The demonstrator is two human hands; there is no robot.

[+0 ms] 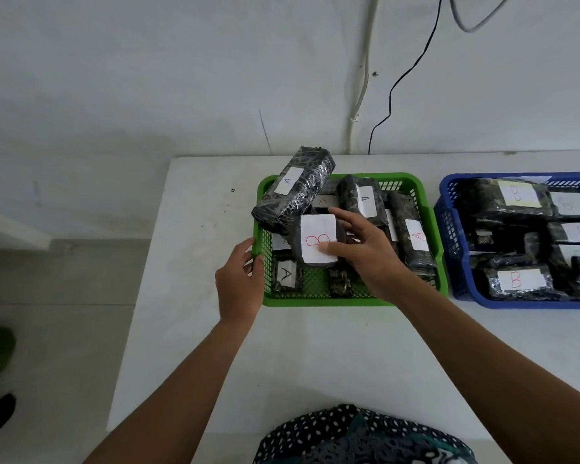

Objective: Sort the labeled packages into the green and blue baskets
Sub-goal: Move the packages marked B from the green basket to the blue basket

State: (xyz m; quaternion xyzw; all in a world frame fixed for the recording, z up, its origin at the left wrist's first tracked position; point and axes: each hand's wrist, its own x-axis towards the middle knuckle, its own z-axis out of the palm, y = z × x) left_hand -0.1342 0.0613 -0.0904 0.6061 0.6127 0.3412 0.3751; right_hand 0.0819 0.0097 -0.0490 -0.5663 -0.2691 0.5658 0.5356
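One B-labeled package [317, 241] sits wrongly among A's in the green basket [349, 298] on the desk [198, 212], pinched by the right hand [362, 252] while the left hand [240, 286] grips the basket's left rim, so it likely needs lifting right into the blue basket [449, 236].

Both bare forearms reach forward over the worktop [215, 346] toward the green basket [429, 262]. The left hand [240, 284] sits at the basket's near-left corner, its fingers [248, 251] curled around the left rim, thumb on the outer side, wrist straight. The right hand [365, 249] is over the basket's middle, palm down, fingers spread and loosely bent, thumb [329, 248] and forefinger closing on either side of the B-labelled package [317, 237]. The right forearm angles in from the basket's near-right side.
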